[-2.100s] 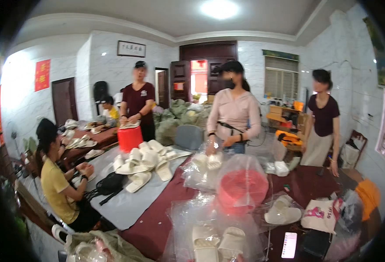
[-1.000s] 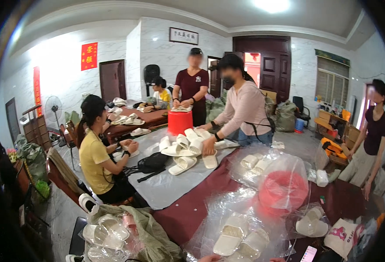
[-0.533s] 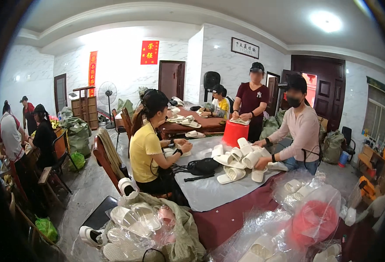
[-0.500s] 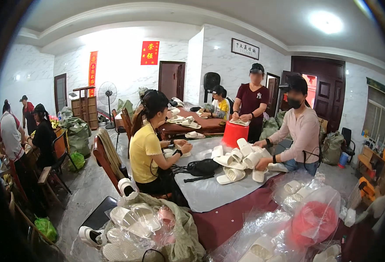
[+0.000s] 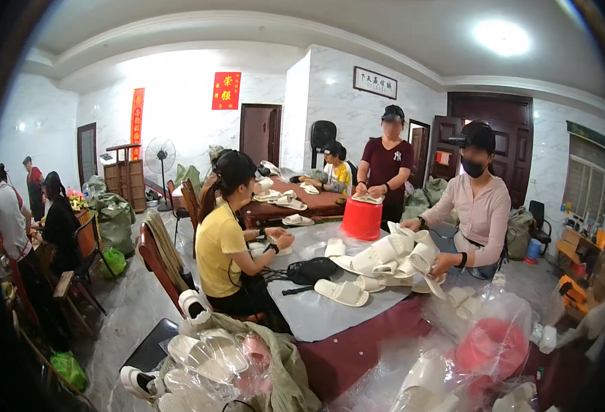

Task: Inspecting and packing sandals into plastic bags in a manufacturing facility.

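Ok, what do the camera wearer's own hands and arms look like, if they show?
The wearer's hands and arms are out of view, so their sleeves can't be told. The black wristbands by the slipper pile belong to a co-worker in a pink top.

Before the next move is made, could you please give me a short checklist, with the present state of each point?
1. Own grip seen: not ok, neither of the wearer's hands is in view.
2. Near slippers wholly visible: not ok, the lower edge cuts them off.
3. Near slippers fully inside the clear plastic: cannot tell, too blurred.
4. Slipper pile free of other hands: not ok, a co-worker's hand is at it.
5. Green sack open: ok, slippers in plastic show at its mouth.
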A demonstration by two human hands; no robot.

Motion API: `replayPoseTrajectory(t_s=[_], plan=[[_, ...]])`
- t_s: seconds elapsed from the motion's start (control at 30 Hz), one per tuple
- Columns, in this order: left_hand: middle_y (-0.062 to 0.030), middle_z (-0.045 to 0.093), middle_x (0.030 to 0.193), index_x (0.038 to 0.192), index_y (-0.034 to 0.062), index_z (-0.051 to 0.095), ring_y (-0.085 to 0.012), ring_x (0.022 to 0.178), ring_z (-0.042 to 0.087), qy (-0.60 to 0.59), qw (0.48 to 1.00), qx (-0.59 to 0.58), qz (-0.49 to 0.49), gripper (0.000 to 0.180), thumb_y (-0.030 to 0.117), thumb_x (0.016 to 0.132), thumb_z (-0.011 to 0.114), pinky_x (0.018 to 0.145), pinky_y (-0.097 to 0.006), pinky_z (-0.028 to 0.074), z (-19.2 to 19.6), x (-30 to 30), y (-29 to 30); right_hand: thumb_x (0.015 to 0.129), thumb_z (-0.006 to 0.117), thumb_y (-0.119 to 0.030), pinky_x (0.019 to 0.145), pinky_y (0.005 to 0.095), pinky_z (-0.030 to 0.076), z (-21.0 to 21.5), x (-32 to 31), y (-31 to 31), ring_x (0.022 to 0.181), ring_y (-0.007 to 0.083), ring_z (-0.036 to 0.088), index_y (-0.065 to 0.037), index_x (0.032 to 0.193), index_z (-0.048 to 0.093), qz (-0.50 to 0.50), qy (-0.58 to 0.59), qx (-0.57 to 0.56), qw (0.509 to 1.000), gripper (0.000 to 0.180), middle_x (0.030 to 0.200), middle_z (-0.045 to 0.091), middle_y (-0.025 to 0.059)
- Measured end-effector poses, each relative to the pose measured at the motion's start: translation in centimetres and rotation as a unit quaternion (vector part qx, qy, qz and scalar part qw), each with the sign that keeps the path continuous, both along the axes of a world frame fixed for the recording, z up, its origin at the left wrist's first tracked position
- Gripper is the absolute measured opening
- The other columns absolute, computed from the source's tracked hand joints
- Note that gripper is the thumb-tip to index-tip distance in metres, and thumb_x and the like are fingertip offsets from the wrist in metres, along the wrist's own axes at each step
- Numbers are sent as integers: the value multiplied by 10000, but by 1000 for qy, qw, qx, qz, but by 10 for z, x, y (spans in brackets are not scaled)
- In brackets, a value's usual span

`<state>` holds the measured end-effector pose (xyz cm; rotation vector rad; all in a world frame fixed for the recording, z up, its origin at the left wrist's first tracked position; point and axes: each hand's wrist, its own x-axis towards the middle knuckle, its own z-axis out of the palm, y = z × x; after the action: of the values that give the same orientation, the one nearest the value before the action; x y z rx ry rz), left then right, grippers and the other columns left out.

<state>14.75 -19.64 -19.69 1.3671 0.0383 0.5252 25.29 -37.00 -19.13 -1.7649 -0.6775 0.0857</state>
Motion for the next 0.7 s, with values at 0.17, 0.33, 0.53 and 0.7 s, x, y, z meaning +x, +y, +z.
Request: replayPoseTrajectory(t_s=[0.17, 0.33, 0.53, 0.7], plan=[[-134, 703, 1094, 1183, 25, 638, -228, 992, 638, 101, 973, 90, -187, 373, 121, 824, 676, 850, -390, 517, 32, -11, 9, 848, 681, -97, 993, 377, 399, 37, -35, 8, 1190, 249, 456, 46, 1412, 343, 26, 168, 149, 974, 673, 1338, 457, 154], [-120, 700, 1099, 1192, 42, 637, -210, 1006, 640, 38, 947, 140, -285, 332, 97, 864, 647, 910, -370, 506, 40, -7, 13, 869, 667, -91, 948, 371, 447, 1, -34, -6, 1183, 241, 495, 52, 1401, 384, -156, 168, -52, 972, 620, 1331, 498, 161], [-91, 622, 1245, 1322, 17, 539, -180, 1144, 567, 129, 907, 108, -385, 489, 101, 862, 683, 998, -342, 438, 62, 3, 20, 829, 687, -47, 900, 341, 476, 50, -30, -3, 1072, 173, 576, 16, 1360, 433, -100, 338, 258, 900, 591, 1229, 577, 95], [-67, 619, 1208, 1374, 21, 496, -145, 1055, 563, 77, 912, 105, -388, 578, 159, 860, 720, 910, -297, 453, 54, 4, 11, 877, 663, -37, 873, 330, 489, 64, -28, -43, 1013, 158, 602, 24, 1319, 451, -141, 259, 323, 899, 495, 1160, 617, 83]])
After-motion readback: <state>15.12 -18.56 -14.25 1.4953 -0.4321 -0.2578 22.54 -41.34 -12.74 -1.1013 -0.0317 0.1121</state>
